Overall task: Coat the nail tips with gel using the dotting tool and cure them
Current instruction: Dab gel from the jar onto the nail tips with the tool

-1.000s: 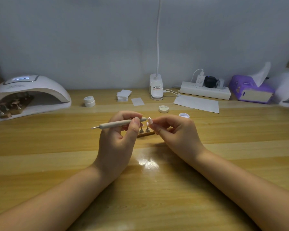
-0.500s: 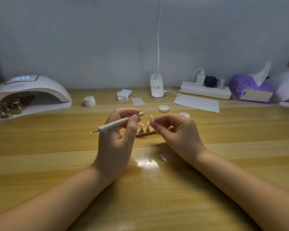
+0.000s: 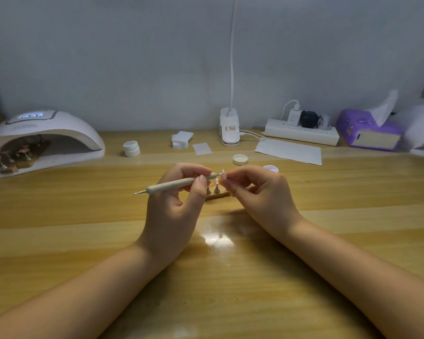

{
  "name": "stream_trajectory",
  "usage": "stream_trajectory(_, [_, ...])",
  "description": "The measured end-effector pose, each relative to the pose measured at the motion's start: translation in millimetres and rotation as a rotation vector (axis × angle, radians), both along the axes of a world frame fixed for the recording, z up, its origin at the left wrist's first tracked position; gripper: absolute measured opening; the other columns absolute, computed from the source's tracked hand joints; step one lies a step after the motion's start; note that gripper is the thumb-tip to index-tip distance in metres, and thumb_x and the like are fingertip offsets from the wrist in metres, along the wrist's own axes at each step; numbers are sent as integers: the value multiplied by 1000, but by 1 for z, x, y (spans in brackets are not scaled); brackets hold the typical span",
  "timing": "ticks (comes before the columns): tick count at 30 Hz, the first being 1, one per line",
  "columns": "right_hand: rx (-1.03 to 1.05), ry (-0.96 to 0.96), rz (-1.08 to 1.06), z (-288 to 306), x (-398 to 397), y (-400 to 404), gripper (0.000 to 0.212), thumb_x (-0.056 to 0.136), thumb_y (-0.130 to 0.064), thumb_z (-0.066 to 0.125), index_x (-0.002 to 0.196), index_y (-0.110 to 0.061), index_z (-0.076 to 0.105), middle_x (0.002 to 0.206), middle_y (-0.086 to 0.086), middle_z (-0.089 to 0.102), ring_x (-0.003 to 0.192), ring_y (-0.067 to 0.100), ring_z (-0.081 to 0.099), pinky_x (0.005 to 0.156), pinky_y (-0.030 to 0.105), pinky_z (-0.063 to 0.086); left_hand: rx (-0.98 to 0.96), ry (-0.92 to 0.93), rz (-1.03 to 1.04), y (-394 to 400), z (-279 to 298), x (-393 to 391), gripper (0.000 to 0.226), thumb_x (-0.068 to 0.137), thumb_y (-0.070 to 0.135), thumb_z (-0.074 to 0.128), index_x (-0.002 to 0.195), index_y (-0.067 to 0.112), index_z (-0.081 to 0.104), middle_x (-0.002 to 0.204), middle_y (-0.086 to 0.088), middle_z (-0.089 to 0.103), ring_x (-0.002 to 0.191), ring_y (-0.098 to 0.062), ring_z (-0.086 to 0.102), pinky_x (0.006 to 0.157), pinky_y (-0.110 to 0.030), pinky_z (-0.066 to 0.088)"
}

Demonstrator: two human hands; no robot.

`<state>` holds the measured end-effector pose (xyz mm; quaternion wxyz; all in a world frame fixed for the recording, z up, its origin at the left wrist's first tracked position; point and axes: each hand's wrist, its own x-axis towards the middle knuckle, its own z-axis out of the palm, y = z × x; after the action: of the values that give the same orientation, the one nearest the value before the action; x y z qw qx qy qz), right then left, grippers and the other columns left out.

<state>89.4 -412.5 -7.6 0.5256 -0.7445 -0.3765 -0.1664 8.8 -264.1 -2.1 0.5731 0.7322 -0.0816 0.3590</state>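
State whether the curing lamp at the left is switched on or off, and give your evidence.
On: the curing lamp shows a lit blue display on top.

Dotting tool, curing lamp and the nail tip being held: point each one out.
dotting tool (image 3: pixel 174 185), head view, middle of its pale handle.
curing lamp (image 3: pixel 66 128), head view, top of its white dome.
nail tip (image 3: pixel 222 174), head view, its pale face beside the right hand's fingertips.
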Motion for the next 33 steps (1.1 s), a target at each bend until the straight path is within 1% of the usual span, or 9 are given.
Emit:
stream_trajectory(5, [-1,-10,4,0,1,0,14,84,-13,71,97,-9,73,83,-1,73,75,6,66,67,24,55,8,10,-10,0,0,0,12,88,13,55,94,17,65,87,0,68,84,-21,66,76,-37,57])
stream_trajectory(9, [-7,-11,1,0,0,0,13,84,-14,71,97,-10,73,83,-1,73,75,7,66,67,24,55,-9,11,-5,1,0,0,11,89,15,56,94,18,65,87,-1,68,84,-19,66,75,-31,56])
stream_trajectory(16, [9,-10,-1,0,-1,0,12,84,-13,72,94,-8,74,81,-2,72,73,3,65,66,19,53,-35,25,-11,-1,0,0,11,88,16,55,94,18,65,87,-4,68,85,-23,66,79,-44,55])
stream_trajectory(20, [6,-6,7,1,0,0,13,84,-13,71,96,-9,74,82,-2,72,74,5,65,67,20,54,-29,26,-7,-1,0,0,11,89,16,55,94,18,65,87,-4,68,85,-23,66,79,-44,56])
stream_trajectory(24, [8,-7,11,0,0,0,12,84,-13,72,96,-9,74,81,-2,72,73,4,65,67,21,54,-18,30,-7,-1,1,-1,11,89,17,55,94,20,64,87,-1,68,83,-19,67,76,-35,57])
stream_trajectory(26, [10,-8,9,0,0,0,12,84,-13,72,95,-9,74,81,-2,72,72,4,65,66,20,53,-14,33,-4,0,1,-1,11,89,18,55,94,21,64,87,-3,68,83,-20,66,75,-35,57])
stream_trajectory(29, [5,-6,2,0,0,0,12,84,-13,72,95,-9,74,81,-2,72,72,5,64,65,24,54,-18,35,-4,1,0,-1,11,89,18,55,94,20,64,88,-3,68,85,-21,67,77,-35,57])
stream_trajectory(33, [0,-3,1,0,0,0,13,84,-14,72,96,-10,74,82,-2,72,73,6,65,65,29,55,-5,34,-5,0,1,0,11,89,18,55,95,21,64,88,-3,69,84,-18,67,75,-30,56])
